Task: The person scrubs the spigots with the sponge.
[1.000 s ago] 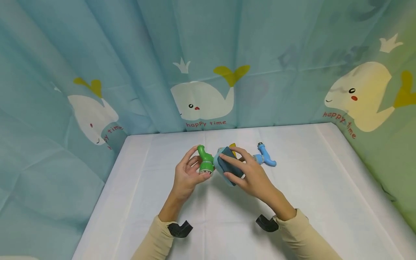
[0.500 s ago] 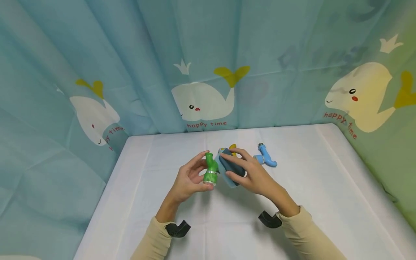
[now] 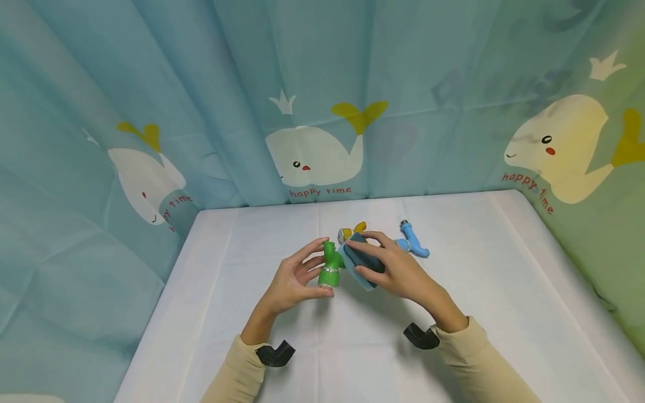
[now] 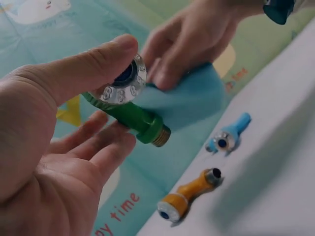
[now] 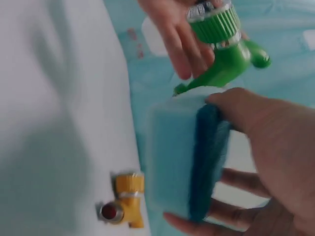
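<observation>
My left hand (image 3: 294, 277) holds a green plastic tap (image 3: 330, 266) above the white table (image 3: 211, 313), thumb on its silver-ringed end (image 4: 123, 81) and fingers under the body (image 4: 133, 115). My right hand (image 3: 398, 268) grips a blue sponge (image 3: 360, 258) with a dark scouring side, thumb on one edge and fingers on the other. The sponge (image 5: 184, 157) touches the green tap (image 5: 224, 46) on its right side. The green tap's threaded end (image 4: 160, 136) points away from the left palm.
A yellow tap (image 3: 351, 230) and a light blue tap (image 3: 413, 243) lie on the table behind my hands; both show in the left wrist view, yellow tap (image 4: 189, 196) and blue tap (image 4: 229, 137). Whale-print curtains (image 3: 312, 101) wall in the table on three sides.
The left hand has turned the green tap more upright and shifted it a little right. The right hand with the sponge has stayed against it, moving slightly right.
</observation>
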Demonstrator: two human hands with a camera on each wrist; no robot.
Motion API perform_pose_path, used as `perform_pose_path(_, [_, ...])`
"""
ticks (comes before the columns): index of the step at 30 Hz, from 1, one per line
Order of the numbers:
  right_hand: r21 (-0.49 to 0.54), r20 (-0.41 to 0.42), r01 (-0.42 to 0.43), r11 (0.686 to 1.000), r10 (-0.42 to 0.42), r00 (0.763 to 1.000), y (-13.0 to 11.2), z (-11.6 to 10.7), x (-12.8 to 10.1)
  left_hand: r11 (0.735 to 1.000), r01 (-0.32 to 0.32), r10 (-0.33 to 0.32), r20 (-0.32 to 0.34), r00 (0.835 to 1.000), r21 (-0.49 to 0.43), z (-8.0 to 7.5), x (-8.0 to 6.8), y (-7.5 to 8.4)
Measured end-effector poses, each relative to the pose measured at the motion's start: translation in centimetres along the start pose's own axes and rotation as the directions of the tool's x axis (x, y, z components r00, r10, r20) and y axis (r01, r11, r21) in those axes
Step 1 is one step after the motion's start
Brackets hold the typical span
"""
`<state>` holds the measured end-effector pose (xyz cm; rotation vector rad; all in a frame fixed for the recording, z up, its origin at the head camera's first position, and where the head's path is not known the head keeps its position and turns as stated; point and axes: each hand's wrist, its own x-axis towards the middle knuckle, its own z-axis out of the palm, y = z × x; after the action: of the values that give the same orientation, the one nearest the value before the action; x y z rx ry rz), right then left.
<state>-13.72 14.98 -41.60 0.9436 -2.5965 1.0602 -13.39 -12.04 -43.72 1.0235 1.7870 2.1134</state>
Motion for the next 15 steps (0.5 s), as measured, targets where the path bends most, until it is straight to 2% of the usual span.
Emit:
perform_pose_path(2, [0.007,-0.018,0.005,1.000,-0.005,1.000,0.1,0.0,0.0,1.000,0.001,-0.001,0.003,1.000,0.022,0.0,-0.1,-0.1])
perform_pose_path(5, [0.064,-0.074,0.075,0.995,-0.070,0.995,0.0,0.0,0.4,0.999,-0.008,0.007,0.007,1.000,0.048,0.1,0.0,-0.1])
perform_pose_path(8, [0.085,-0.075,0.107,0.991,-0.101,0.992,-0.1,0.2,0.5,0.998,-0.027,0.027,0.010,1.000,0.056,0.1,0.1,0.1])
perform_pose_path(13, [-0.001,0.007,-0.009,1.000,0.009,1.000,0.7,0.5,-0.3,0.999,-0.032,0.033,-0.031,0.999,0.017,0.1,0.1,0.6])
perform_pose_path(15, [-0.033,-0.011,-0.037,0.999,0.036,0.999,1.0,0.7,-0.5,1.000,-0.027,0.027,-0.053,0.998,0.003,0.0,0.2,0.6])
